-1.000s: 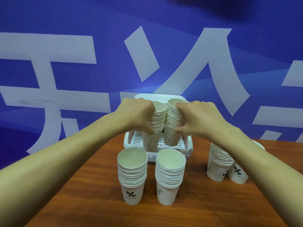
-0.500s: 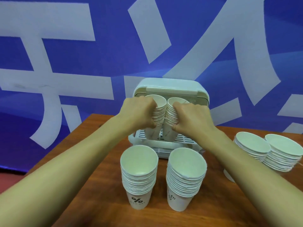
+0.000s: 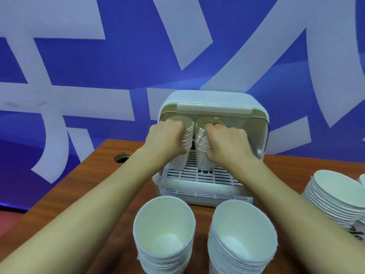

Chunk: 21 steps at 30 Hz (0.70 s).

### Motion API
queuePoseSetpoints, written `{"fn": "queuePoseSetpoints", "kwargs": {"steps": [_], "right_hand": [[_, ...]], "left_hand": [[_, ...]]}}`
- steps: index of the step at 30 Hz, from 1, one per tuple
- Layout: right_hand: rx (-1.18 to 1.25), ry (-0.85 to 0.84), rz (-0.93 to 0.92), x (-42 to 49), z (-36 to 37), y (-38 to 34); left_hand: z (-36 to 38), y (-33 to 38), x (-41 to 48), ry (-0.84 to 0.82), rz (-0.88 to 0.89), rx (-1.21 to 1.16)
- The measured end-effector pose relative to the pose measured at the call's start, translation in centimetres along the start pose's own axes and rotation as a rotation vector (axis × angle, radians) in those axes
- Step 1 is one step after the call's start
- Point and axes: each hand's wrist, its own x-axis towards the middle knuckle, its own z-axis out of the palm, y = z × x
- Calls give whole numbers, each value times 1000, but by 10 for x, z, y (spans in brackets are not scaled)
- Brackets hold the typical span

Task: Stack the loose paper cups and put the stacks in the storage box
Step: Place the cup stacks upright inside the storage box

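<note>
As hands (image 3: 166, 138) (image 3: 227, 144) grip them, paper stacks (image 3: 181, 162) (image 3: 203, 161) — ribbed — taper.

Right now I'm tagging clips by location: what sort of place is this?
Probably a staged demo or recording booth: a printed blue banner hangs behind a wooden table with a cable hole, holding cup stacks and a storage box.

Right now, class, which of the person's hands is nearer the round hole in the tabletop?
Left. The left hand grips a cup stack to the right of the hole; the right hand grips the neighbouring stack, farther right still.
</note>
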Motion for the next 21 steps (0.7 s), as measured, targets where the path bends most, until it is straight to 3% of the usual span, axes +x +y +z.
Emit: {"fn": "queuePoseSetpoints", "kwargs": {"steps": [10,21], "right_hand": [[21,-11,-2,3,3,15],[138,-104,6,12,-3,23]], "left_hand": [[4,-4,11,-55,21,-181],[4,-3,4,-26,11,-118]]}}
